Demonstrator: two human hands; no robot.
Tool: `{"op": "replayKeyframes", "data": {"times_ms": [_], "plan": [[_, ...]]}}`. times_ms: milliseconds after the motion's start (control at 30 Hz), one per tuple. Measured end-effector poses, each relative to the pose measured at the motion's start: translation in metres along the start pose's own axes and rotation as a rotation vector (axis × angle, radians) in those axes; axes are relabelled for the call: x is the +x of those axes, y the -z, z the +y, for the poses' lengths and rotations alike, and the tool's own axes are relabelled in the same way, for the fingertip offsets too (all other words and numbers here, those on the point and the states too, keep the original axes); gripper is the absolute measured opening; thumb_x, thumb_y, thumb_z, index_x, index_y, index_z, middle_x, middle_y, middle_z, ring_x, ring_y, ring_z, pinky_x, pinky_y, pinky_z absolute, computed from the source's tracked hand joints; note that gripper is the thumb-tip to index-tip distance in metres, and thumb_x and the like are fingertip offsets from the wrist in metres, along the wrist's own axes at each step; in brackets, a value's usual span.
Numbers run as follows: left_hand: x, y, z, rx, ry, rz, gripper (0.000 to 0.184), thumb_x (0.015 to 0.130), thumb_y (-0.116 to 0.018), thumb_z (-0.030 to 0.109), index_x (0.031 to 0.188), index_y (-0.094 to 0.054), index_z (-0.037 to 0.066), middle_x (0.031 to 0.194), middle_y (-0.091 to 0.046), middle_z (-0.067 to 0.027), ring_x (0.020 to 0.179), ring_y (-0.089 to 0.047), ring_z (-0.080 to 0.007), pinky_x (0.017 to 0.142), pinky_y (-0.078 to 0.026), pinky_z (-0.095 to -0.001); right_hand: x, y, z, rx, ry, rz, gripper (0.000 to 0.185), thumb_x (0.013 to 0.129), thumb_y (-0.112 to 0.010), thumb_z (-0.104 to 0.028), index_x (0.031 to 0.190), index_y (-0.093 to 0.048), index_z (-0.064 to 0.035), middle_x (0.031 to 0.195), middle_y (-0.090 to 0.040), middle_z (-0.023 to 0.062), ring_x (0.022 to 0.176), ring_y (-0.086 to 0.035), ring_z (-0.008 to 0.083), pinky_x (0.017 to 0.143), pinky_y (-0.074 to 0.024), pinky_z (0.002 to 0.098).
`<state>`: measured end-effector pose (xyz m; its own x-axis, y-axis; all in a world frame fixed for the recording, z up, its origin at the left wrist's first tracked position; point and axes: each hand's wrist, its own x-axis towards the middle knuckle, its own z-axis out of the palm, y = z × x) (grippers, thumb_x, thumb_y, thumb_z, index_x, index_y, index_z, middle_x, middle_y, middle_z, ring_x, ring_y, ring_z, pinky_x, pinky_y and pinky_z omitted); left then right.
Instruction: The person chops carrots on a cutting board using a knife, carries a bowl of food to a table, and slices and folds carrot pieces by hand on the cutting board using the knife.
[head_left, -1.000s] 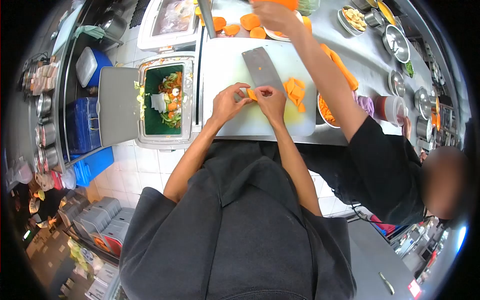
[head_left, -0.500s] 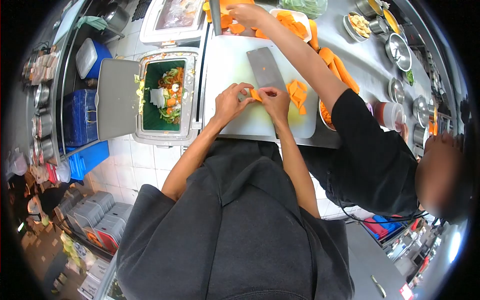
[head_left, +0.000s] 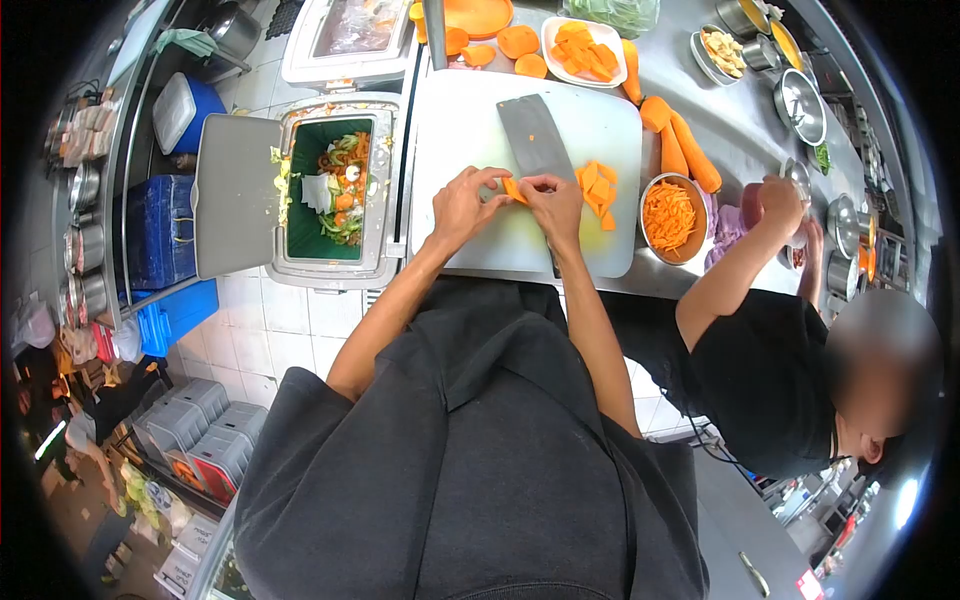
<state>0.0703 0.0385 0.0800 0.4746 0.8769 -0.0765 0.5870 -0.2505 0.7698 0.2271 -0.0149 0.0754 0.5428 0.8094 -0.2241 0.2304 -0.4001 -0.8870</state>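
Over the white cutting board (head_left: 455,120), my left hand (head_left: 463,208) and my right hand (head_left: 553,210) meet at a small carrot piece (head_left: 514,190). Fingertips of both hands close on it from either side. A broad cleaver (head_left: 533,135) lies flat on the board beyond my right hand, its handle partly hidden under my right wrist. Just right of that hand is a small pile of cut carrot slices (head_left: 597,190).
Left of the board stands an open waste bin (head_left: 383,190) with vegetable scraps. A bowl of shredded carrot (head_left: 670,216), whole carrots (head_left: 693,152) and a white tray of carrot pieces (head_left: 552,42) surround the board. A co-worker (head_left: 760,385) stands close on the right.
The co-worker's arm has drawn back from the far side of the board to the containers on the right, uncovering the shredded carrot bowl. My hands have hardly moved.
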Motion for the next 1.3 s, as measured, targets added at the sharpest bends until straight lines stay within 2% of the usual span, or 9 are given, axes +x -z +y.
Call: {"op": "replayKeyframes", "data": {"times_ms": [200, 500, 600, 700, 800, 900, 1000, 1167, 1300], "plan": [[0.0, 0.001, 0.002, -0.017, 0.008, 0.002, 0.037, 0.076, -0.082, 0.031, 0.111, -0.072, 0.028, 0.089, -0.065, 0.0013, 0.062, -0.065, -0.0144, 0.058, -0.05, -0.0323, -0.002, 0.001, -0.001, -0.009, 0.016, 0.005, 0.021, 0.077, -0.072, -0.018, 0.082, -0.075, 0.0027, 0.068, -0.071, 0.0099, 0.06, -0.066, 0.0125, 0.059, -0.0512, 0.0273], [0.0, 0.001, 0.003, -0.029, 0.031, 0.017, 0.034, 0.076, -0.081, 0.027, 0.108, -0.073, 0.028, 0.088, -0.066, 0.0033, 0.063, -0.065, -0.0142, 0.059, -0.05, -0.0325, -0.005, -0.002, -0.003, -0.06, 0.012, 0.021, 0.018, 0.077, -0.075, -0.014, 0.085, -0.075, 0.0022, 0.07, -0.07, 0.0056, 0.062, -0.062, 0.0083, 0.059, -0.0491, 0.0232], [0.001, 0.0, 0.001, -0.019, 0.013, 0.007, 0.038, 0.075, -0.082, 0.033, 0.111, -0.072, 0.027, 0.091, -0.066, 0.0009, 0.063, -0.067, -0.0147, 0.058, -0.05, -0.0326, -0.006, -0.002, -0.003, -0.083, 0.004, 0.021, 0.02, 0.076, -0.076, -0.015, 0.087, -0.075, 0.0017, 0.07, -0.07, 0.0046, 0.063, -0.062, 0.0084, 0.06, -0.0494, 0.0237], [0.001, 0.0, 0.0, -0.019, 0.01, 0.005, 0.038, 0.075, -0.082, 0.033, 0.111, -0.072, 0.027, 0.091, -0.066, 0.0009, 0.063, -0.067, -0.0148, 0.059, -0.051, -0.0327, -0.006, -0.002, -0.003, -0.106, 0.038, 0.039, 0.022, 0.075, -0.074, -0.019, 0.085, -0.075, 0.0006, 0.068, -0.07, 0.0075, 0.063, -0.067, 0.0143, 0.062, -0.0526, 0.0283], [0.001, 0.001, 0.0, -0.019, 0.014, 0.001, 0.038, 0.075, -0.082, 0.033, 0.111, -0.072, 0.026, 0.092, -0.066, 0.0008, 0.063, -0.067, -0.0149, 0.06, -0.051, -0.0324, -0.006, 0.003, -0.004, -0.1, 0.011, -0.006, 0.024, 0.075, -0.076, -0.019, 0.089, -0.074, 0.0008, 0.074, -0.071, 0.0077, 0.066, -0.066, 0.0131, 0.064, -0.0524, 0.028], [0.002, 0.002, 0.0, -0.002, 0.007, -0.01, 0.04, 0.076, -0.082, 0.033, 0.114, -0.071, 0.026, 0.093, -0.066, 0.0006, 0.065, -0.068, -0.0152, 0.06, -0.052, -0.0322, -0.01, 0.017, 0.0, -0.084, 0.126, -0.002, 0.026, 0.076, -0.077, -0.017, 0.096, -0.074, -0.0002, 0.084, -0.072, 0.0071, 0.07, -0.064, 0.0114, 0.065, -0.0519, 0.0273], [0.002, 0.004, -0.003, -0.038, 0.009, -0.028, 0.041, 0.076, -0.082, 0.028, 0.114, -0.07, 0.026, 0.092, -0.066, 0.0006, 0.067, -0.067, -0.0158, 0.062, -0.052, -0.0341, -0.015, 0.022, 0.009, 0.036, -0.037, 0.01, 0.029, 0.078, -0.076, -0.014, 0.104, -0.073, -0.0019, 0.092, -0.071, 0.0067, 0.072, -0.062, 0.0098, 0.067, -0.0515, 0.0257], [0.007, 0.016, -0.001, -0.222, -0.008, -0.072, 0.047, 0.075, -0.083, 0.02, 0.119, -0.067, 0.022, 0.106, -0.064, -0.0049, 0.073, -0.069, -0.0175, 0.068, -0.054, -0.0356, -0.026, 0.016, 0.009, -0.013, 0.031, -0.102, 0.037, 0.081, -0.073, -0.012, 0.117, -0.068, -0.0017, 0.097, -0.07, 0.0095, 0.072, -0.068, 0.0145, 0.067, -0.0541, 0.0273], [0.01, 0.023, -0.003, -0.129, -0.08, -0.126, 0.049, 0.074, -0.082, 0.017, 0.12, -0.066, 0.022, 0.109, -0.063, -0.0053, 0.078, -0.067, -0.0176, 0.071, -0.054, -0.0352, -0.033, 0.006, 0.003, 0.014, 0.038, -0.122, 0.041, 0.081, -0.073, -0.011, 0.119, -0.066, 0.0002, 0.1, -0.069, 0.0123, 0.076, -0.072, 0.0182, 0.068, -0.0553, 0.0289]]}}
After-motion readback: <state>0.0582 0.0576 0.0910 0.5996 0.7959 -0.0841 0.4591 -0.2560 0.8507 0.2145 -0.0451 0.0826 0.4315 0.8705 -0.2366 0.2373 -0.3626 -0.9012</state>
